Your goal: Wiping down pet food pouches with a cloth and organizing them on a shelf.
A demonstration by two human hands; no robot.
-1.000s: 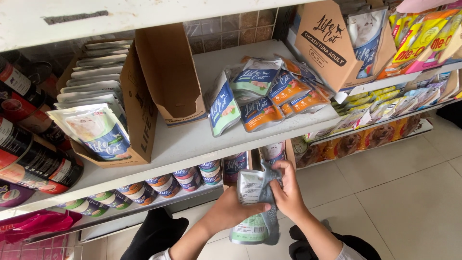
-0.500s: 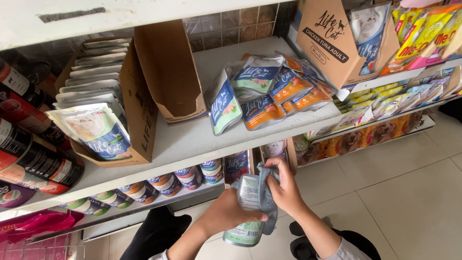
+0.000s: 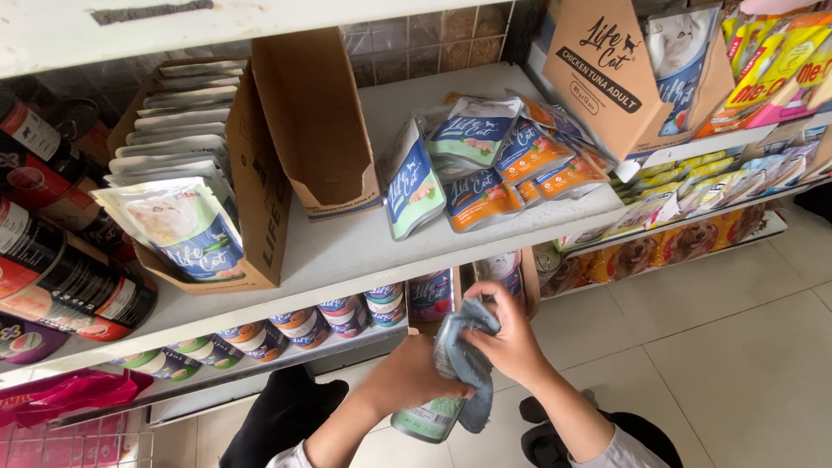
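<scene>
Below the white shelf [image 3: 347, 251], my left hand [image 3: 407, 377] grips a flat pet-food pouch with a green bottom [image 3: 426, 418]. My right hand [image 3: 510, 338] presses a grey-blue cloth [image 3: 464, 355] against the pouch's top and front. The cloth hangs down over the pouch's right side. Both hands are close together, just in front of the shelf edge.
On the shelf stand a cardboard display box full of pouches [image 3: 186, 186], an empty cardboard box [image 3: 316, 121] and a loose pile of blue and orange pouches [image 3: 490, 160]. Small cans [image 3: 286, 325] line the lower shelf. Dark cans [image 3: 52, 260] lie left; another box [image 3: 620, 69] stands right.
My hands have risen slightly toward the shelf edge. The cloth has shifted from beside the pouch to over its top, and my right hand now covers more of it.
</scene>
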